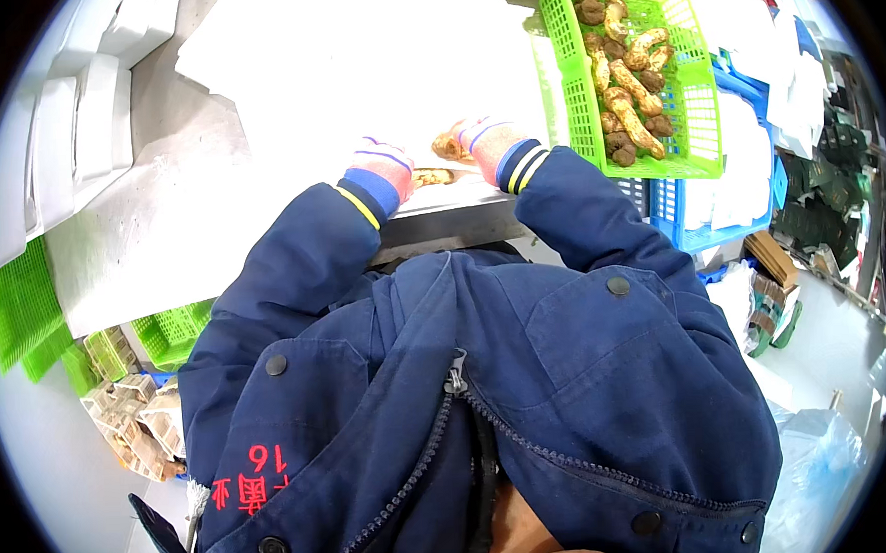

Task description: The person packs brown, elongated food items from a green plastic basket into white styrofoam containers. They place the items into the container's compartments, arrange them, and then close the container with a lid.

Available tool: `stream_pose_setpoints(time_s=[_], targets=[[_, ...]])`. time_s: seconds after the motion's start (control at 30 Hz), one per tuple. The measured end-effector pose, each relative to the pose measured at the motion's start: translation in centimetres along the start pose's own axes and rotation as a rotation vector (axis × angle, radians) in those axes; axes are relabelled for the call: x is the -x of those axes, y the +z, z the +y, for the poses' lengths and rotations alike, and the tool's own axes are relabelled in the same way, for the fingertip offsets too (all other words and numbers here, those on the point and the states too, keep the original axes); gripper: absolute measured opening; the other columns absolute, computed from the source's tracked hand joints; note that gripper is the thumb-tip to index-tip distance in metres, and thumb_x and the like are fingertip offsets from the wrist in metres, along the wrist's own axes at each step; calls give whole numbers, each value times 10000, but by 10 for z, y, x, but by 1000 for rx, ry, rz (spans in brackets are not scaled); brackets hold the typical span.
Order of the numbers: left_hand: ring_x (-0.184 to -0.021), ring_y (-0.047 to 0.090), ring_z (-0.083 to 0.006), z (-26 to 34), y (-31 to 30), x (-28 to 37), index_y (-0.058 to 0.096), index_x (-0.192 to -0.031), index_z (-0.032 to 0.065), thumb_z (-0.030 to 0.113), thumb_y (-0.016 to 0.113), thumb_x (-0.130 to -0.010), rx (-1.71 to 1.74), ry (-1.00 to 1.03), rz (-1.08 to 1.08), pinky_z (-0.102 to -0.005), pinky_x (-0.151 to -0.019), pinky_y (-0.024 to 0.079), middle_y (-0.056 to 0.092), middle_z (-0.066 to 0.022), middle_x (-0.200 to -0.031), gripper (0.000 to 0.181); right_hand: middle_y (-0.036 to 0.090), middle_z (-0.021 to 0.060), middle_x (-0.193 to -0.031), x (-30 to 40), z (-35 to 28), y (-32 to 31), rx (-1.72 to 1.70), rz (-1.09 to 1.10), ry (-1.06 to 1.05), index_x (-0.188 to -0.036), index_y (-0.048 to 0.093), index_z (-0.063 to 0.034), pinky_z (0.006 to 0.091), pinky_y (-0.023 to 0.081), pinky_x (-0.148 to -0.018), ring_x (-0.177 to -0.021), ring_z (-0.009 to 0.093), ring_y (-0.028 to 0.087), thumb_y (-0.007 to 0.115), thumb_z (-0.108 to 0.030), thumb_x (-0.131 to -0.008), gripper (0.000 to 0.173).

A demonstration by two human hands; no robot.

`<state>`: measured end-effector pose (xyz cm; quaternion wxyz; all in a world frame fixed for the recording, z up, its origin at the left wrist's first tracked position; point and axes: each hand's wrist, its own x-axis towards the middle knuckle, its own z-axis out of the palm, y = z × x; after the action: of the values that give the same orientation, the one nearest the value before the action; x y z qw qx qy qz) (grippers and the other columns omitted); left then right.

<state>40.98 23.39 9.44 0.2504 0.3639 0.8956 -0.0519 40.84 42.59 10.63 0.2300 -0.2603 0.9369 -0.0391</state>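
Both my hands wear pink knit gloves with blue cuffs and rest low over the near edge of a white-topped table [374, 64]. My right hand [491, 145] is closed around a brown-capped mushroom [448, 146], which looks like a matsutake; its cap points left. Beside my left hand [383, 168] a second, pale brown mushroom piece [433, 176] lies close to the edge, its left end against the glove. Strong glare and the back of the glove hide my left fingers, so whether they grip it is unclear.
At right stands a green plastic basket [705, 163] holding several mushrooms [632, 112]. A blue crate [666, 211] sits beyond it. White foam boxes [98, 113] are stacked at left, above green baskets [22, 310]. Lower left are small pale baskets [127, 420].
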Motion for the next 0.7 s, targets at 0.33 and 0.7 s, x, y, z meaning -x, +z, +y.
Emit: stream_pose_setpoints(time_s=[0.33, 0.7], targets=[[-1032, 516, -261, -1, -10, 13, 600, -1030, 94, 335, 594, -750, 55, -33, 152, -420, -875, 380, 566, -112, -1065, 370, 597, 160, -1010, 10, 1, -1, -41, -12, -38, -1072, 573, -101, 376, 435, -851, -971, 314, 551, 554, -56, -691, 384], [-890, 545, -241, -17, 1, -25, 568, -945, 132, 182, 642, -632, -71, -210, 431, -426, -811, 391, 543, -74, -928, 325, 548, 142, -976, -24, 0, -11, 14, 287, 55, -969, 589, -98, 397, 452, -782, -935, 306, 526, 584, -126, -690, 280]])
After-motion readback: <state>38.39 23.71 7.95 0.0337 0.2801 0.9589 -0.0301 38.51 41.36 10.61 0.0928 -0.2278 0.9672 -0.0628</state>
